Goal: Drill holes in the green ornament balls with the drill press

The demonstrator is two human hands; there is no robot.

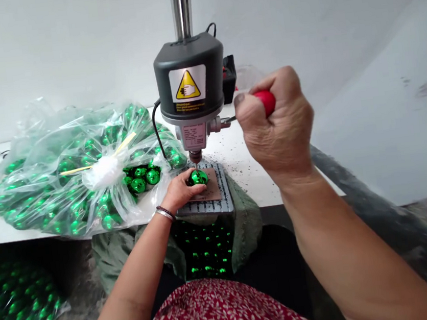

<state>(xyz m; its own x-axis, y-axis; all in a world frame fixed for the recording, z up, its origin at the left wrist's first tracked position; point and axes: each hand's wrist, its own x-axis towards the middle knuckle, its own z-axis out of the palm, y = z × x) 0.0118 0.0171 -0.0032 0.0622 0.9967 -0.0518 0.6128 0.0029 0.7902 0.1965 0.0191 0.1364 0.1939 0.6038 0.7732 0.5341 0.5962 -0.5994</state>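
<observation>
A dark grey drill press [191, 80] with a yellow warning label stands at the middle of the table. My right hand [276, 122] is closed round the red knob [266, 101] of its lever. Under the chuck [195, 156], my left hand [181, 190] grips a shiny green ball [199, 177] between thumb and fingers. The ball rests on a brown board [213, 185] laid on the grey metal base [226, 197]. The thin bit comes down to the top of the ball; whether it has gone in is too small to tell.
On the white table [246, 177], a big clear bag [64, 172] of green balls fills the left side, partly open near my left hand. Dark shavings lie right of the base. More green balls are below, in a bag [17, 300] and between my legs.
</observation>
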